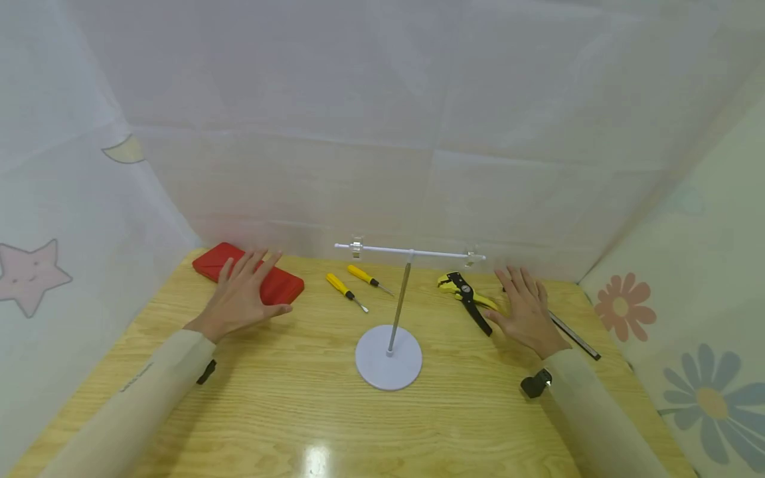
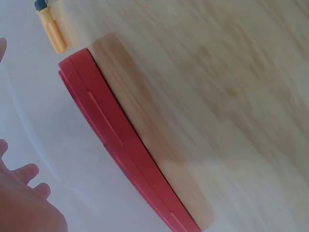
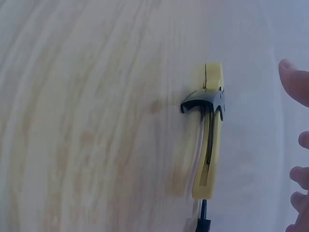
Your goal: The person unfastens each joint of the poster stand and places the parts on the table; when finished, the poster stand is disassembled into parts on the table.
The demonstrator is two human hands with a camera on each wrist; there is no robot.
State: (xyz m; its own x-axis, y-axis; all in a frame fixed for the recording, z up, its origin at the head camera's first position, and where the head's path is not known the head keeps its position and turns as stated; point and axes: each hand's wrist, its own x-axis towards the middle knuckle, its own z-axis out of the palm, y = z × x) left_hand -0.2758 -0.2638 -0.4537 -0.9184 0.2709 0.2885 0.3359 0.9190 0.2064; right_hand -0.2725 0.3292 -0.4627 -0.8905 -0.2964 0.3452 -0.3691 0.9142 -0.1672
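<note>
My left hand [image 1: 239, 299] is spread with straight fingers over a red case [image 1: 283, 285]; in the left wrist view the hand [image 2: 29, 198] appears apart from the case [image 2: 120, 135]. Nothing is in its grasp. On the other side my right hand [image 1: 527, 312], fingers also straight, holds nothing. It is beside a yellow-and-black wire stripper [image 1: 466, 290], close to its handle ends. In the right wrist view, the wire stripper [image 3: 208, 140] lies on the table, with the fingertips [image 3: 301, 179] off to the right. A thin metal strip [image 1: 575, 336] runs partly hidden behind the right hand.
Between the hands stands a white round base [image 1: 376, 368] with a metal pole [image 1: 400, 305] and a white crossbar [image 1: 382, 249] carrying clear clips. Two yellow-handled screwdrivers [image 1: 339, 285] lie left of it. White sheeting [image 1: 299, 179] closes off the wooden table's [image 1: 287, 405] back and sides.
</note>
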